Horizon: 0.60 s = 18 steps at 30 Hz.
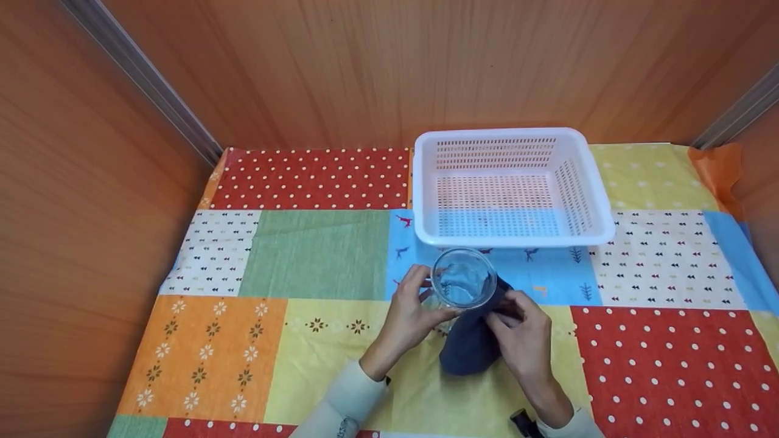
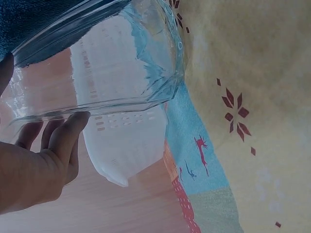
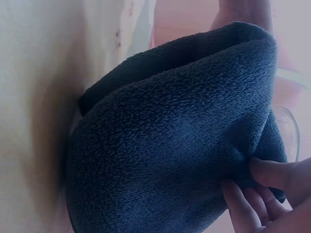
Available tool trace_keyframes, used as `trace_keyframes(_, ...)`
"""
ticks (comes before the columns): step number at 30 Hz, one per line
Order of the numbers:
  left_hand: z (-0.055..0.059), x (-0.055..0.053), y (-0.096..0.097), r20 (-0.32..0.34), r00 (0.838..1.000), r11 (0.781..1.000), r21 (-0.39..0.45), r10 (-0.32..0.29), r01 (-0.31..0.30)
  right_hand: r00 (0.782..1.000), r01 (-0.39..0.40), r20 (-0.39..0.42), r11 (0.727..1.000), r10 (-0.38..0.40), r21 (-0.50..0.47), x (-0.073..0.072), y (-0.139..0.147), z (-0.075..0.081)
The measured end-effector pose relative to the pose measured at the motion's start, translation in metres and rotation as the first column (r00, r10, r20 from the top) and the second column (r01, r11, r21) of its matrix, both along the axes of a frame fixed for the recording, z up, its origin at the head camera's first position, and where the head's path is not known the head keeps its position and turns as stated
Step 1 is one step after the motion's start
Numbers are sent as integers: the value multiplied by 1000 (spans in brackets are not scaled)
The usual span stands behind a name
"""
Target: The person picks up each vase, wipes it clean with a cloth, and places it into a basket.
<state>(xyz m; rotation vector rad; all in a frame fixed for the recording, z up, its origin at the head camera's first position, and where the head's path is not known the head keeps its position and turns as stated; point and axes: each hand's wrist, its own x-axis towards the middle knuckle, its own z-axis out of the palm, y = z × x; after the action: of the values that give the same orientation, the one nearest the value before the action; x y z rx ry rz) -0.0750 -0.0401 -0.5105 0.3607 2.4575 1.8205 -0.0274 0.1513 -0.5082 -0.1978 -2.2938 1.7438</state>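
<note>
A clear glass cup [image 1: 464, 278] is held up over the cloth-covered table, its round mouth facing the head camera. My left hand [image 1: 409, 310] grips it from the left, thumb on the near side and fingers around the far side. In the left wrist view the glass [image 2: 131, 73] shows ridged, transparent walls. My right hand [image 1: 522, 328] pinches a dark blue-grey towel [image 1: 470, 344] against the cup's right side. The towel hangs below in a loose fold, and the right wrist view shows its fuzzy pile [image 3: 170, 136] with thumb and fingers bunching it.
Just beyond the cup stands a white perforated plastic basket [image 1: 514, 238]. A patchwork-patterned tablecloth [image 1: 322, 255] covers the table. Wood-grain panels [image 1: 365, 73] rise at the back and both sides.
</note>
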Motion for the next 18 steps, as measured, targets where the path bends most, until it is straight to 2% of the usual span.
trace_keyframes(4, -1, 1, 1, -2, 1000, 1000, 13, 3, -3, 1000, 0, 13, 1000, 0, 26, 1, 1, -2)
trace_keyframes(10, 0, 1, 1, -2, 1000, 1000, 9, 4, -4, 1000, 6, -1, 1000, -6, 10, 1, 2, -9)
trace_keyframes(18, 1, 1, 1, -2, 1000, 1000, -7, 0, 0, 996, -24, 88, 998, 19, 56, 2, 6, -25)
